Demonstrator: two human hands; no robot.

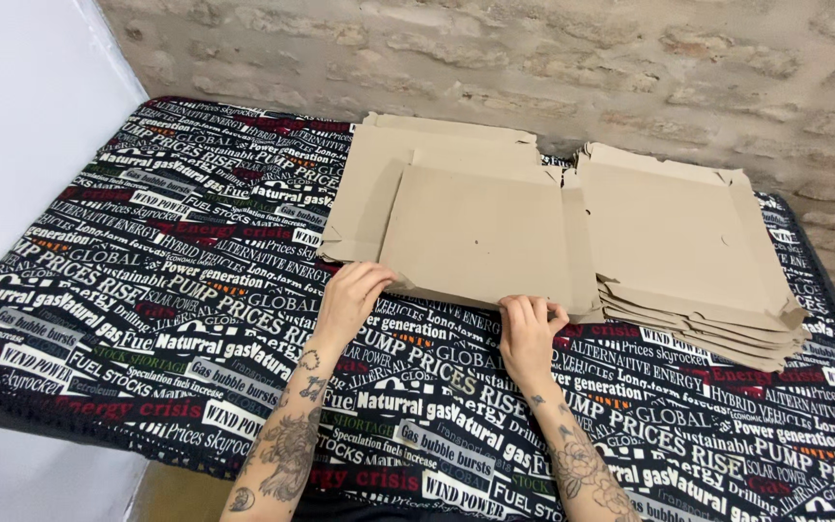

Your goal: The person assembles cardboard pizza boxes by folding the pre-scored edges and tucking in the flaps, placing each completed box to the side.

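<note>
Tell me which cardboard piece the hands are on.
The single flat cardboard sheet at centre; both hands press its near edge. The stack lies untouched to its right.

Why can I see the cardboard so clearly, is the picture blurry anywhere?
Head view: soft, even light, no glare; the flat cardboard sheet and both hands, left hand and right hand, look sharp; only faint shadows lie under the cardboard stack; the patterned cloth stays crisp.

plain brown cardboard sheet (480,237) on black word-printed tablecloth (176,280).

Stack of flat cardboard sheets (698,251) on a text-printed tablecloth (147,280), beside a stone wall (630,68)
</note>
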